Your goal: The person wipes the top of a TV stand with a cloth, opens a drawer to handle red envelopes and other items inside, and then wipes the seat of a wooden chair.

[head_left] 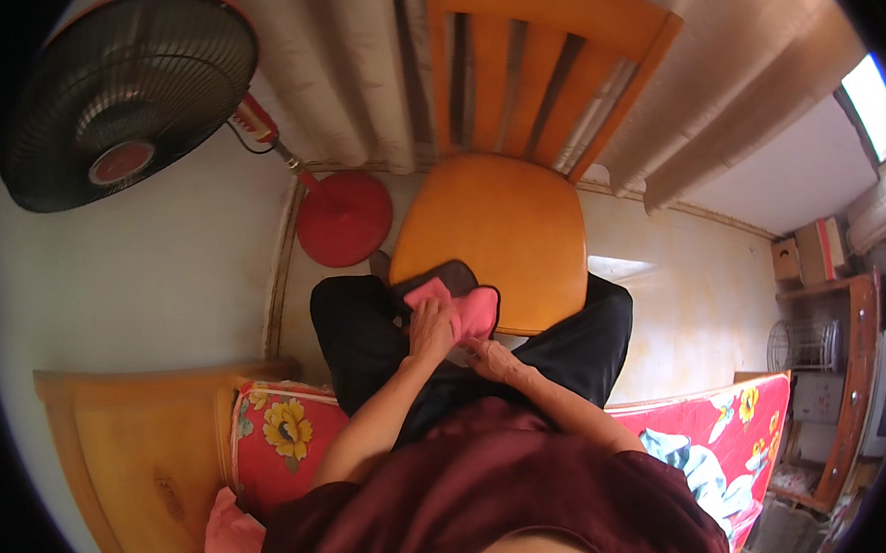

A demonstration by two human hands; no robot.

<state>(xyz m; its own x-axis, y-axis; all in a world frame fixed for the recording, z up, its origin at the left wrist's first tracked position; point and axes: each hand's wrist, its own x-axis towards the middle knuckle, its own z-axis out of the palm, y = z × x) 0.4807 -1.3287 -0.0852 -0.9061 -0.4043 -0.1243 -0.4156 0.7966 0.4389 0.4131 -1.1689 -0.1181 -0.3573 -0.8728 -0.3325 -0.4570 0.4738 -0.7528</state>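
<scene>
A piece of pink cloth with a dark border [479, 311] lies over the front left edge of the wooden chair seat, above my lap. A dark brown flap [453, 273] shows behind it, and I cannot make out whether the two are joined. My left hand [431, 329] has its fingers closed on the pink cloth from the left. At the cloth's lower edge, my right hand [494, 360] pinches its border, with the fingertips partly hidden.
The orange wooden chair [495, 224] faces me between my knees. A fan with a red round base [344, 219] stands at the far left. I sit on a red floral cushion [281, 430], with crumpled light-blue cloth [702, 471] at right. A wooden shelf [850, 385] stands further right.
</scene>
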